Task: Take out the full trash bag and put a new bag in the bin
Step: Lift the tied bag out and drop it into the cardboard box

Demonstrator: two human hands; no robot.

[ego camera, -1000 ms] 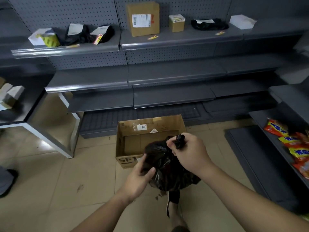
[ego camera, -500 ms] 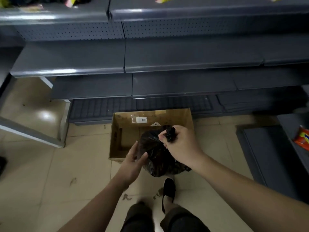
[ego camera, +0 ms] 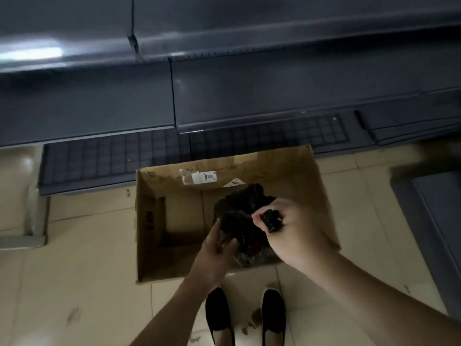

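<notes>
Right hand (ego camera: 293,231) is closed around the twisted neck (ego camera: 272,219) of the black trash bag (ego camera: 243,221), thumb and fingers pinched on the gathered plastic so that a short dark knot of it pokes out from the fist. Left hand (ego camera: 218,248) comes up from below and cups the bag's near-left side, fingers curled into the crinkled film. The bag sits over the right half of an open cardboard box (ego camera: 154,245) that stands on the pale tiled floor (ego camera: 74,283); blur makes it hard to say whether the bag's bottom rests on the box floor or hangs just above it. The left half of the box shows bare cardboard, and a white shipping label (ego camera: 204,176) (partly torn, print unreadable) is stuck to the inside of its far wall. Two black slip-on shoes (ego camera: 245,318) stand on the tiles just in front of the box's near edge, toes toward it. Beyond the box runs dark grey metal shelving (ego camera: 249,96), its lowest part a gridded panel near floor level.
</notes>
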